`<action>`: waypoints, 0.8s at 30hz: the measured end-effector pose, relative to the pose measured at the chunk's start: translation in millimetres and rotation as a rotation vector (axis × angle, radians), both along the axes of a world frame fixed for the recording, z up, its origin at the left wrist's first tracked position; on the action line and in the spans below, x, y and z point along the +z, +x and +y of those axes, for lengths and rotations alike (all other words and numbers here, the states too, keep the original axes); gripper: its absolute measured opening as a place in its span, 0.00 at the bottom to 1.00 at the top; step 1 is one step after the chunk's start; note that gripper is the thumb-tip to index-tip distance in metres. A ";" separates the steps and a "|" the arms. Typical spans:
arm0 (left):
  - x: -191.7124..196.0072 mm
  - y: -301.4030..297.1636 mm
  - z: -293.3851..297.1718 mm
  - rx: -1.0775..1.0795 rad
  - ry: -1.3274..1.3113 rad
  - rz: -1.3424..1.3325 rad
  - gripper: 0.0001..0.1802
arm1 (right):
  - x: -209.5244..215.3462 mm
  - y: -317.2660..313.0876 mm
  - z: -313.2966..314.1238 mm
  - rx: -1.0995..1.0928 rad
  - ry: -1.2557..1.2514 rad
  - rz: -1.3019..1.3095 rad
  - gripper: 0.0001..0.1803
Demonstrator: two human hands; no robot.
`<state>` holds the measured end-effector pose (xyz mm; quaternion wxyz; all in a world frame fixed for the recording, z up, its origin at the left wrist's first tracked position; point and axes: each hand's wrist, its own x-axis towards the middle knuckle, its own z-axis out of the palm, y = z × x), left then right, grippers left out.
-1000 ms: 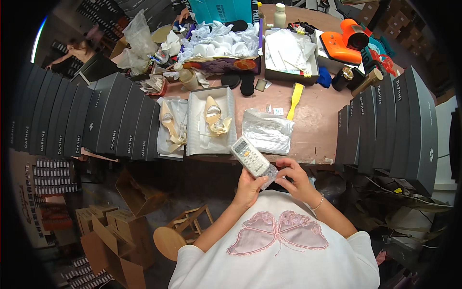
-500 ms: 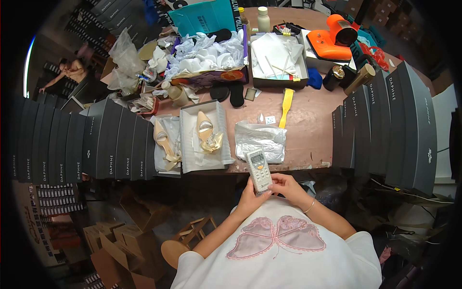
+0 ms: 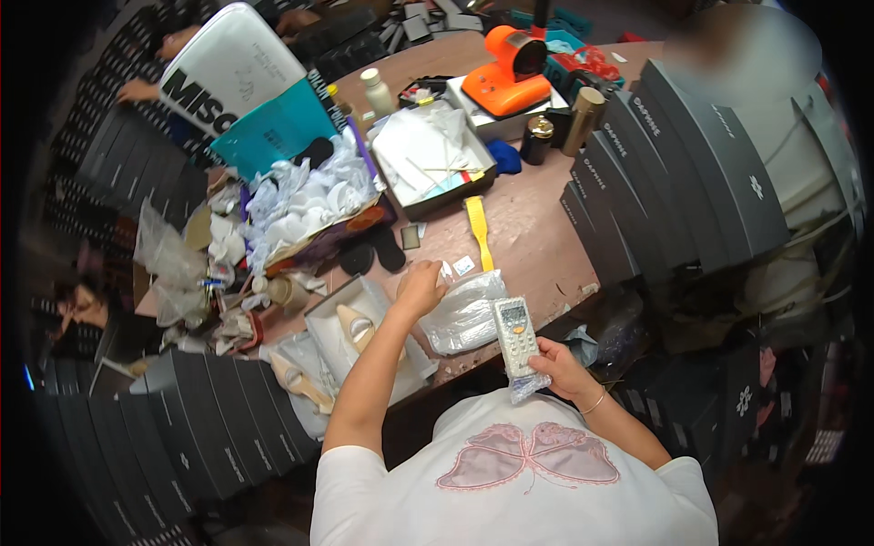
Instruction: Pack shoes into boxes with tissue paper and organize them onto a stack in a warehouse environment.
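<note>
A white remote control (image 3: pixel 517 332) with a grey screen and rows of buttons is held upright in my right hand (image 3: pixel 557 366). Crumpled clear plastic hangs at its lower end. My left hand (image 3: pixel 421 289) reaches over the table, its fingers drawn together at a small whitish piece (image 3: pixel 446 270). Whether that piece is gripped or only touched is hard to see. Beneath the hand lies a shiny clear plastic packet (image 3: pixel 464 314), with a small patterned square sachet (image 3: pixel 464 265) just beyond. My left forearm partly covers an open shoe box (image 3: pixel 335 314) holding a beige pointed shoe (image 3: pixel 353 326).
Another beige shoe (image 3: pixel 300 382) lies on tissue at the left. Stacked dark boxes flank me at left (image 3: pixel 205 419) and right (image 3: pixel 674 164). Farther back are a yellow-handled brush (image 3: pixel 478 232), a box of white paper (image 3: pixel 428 159), a tissue-filled carton (image 3: pixel 314 246) and an orange device (image 3: pixel 510 77).
My left hand has let go of the remote and moved forward onto the table. The right hand still holds the remote, now slightly farther right. The whole view has turned.
</note>
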<state>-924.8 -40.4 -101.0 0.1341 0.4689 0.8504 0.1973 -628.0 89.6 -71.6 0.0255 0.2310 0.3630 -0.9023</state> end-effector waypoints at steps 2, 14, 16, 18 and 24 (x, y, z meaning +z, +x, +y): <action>-59.4 -26.5 7.1 -0.155 -0.388 -0.015 0.20 | 0.7 11.9 -17.5 -0.083 -0.011 0.015 0.22; 69.5 129.2 21.2 -0.250 0.326 -0.315 0.08 | 70.1 71.0 -71.6 -0.434 -0.035 0.070 0.19; 78.7 171.5 19.3 -0.311 0.464 -0.229 0.10 | 49.5 97.3 -69.7 -0.436 0.135 -0.010 0.16; 82.5 215.3 8.9 -0.386 0.501 -0.181 0.13 | 25.0 133.0 -76.2 -0.552 0.357 -0.180 0.14; 61.1 347.8 -7.8 -0.645 0.443 -0.228 0.17 | 29.8 274.5 -131.6 -0.557 0.290 -0.195 0.14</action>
